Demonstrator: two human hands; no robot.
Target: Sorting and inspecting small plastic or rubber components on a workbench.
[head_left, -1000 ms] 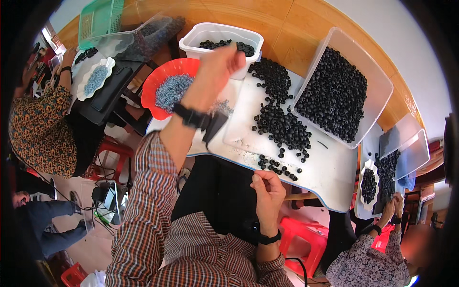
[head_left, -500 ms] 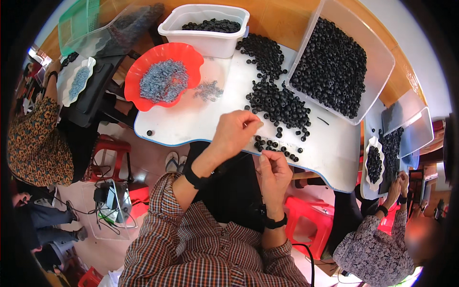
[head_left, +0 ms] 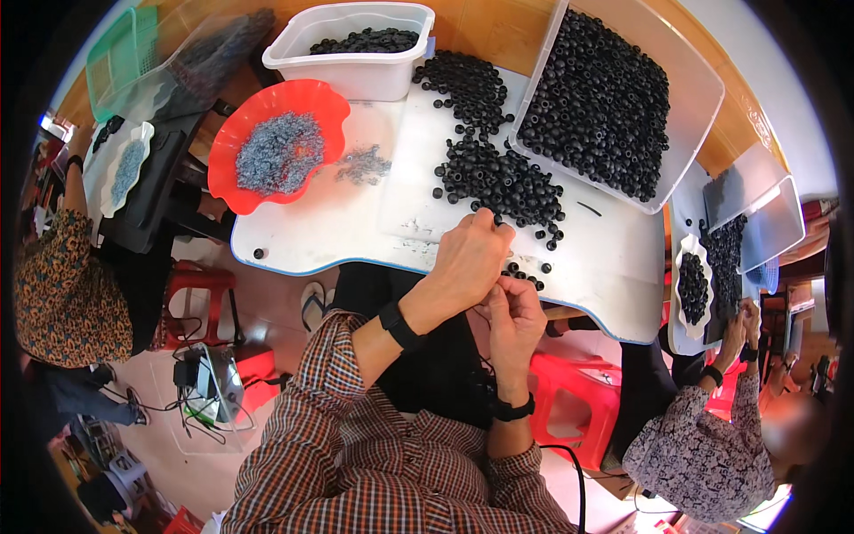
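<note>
My left hand [head_left: 472, 255] reaches over the white table, fingertips pinched together at the near edge of a pile of small black round parts with holes [head_left: 498, 182]. Anything between those fingers is too small to make out. Just below and to its right, my right hand [head_left: 516, 313] is held at the table's front edge, thumb and fingers pressed together in a pinch. What it grips cannot be made out either. The two hands nearly touch, and the left one partly covers the loose black parts lying beside the right hand.
A red scalloped bowl [head_left: 335, 111] of tiny blue-grey pieces stands left, more pieces scattered beside it. Behind are a white tub [head_left: 356, 76] and a large clear bin [head_left: 694, 133], both holding black parts. Co-workers sit on either side. A red stool [head_left: 578, 392] stands below the table.
My left hand has moved right, to the edge of the black pile and close above my right hand. The right hand stays nearly in place. The whole view has shifted slightly.
</note>
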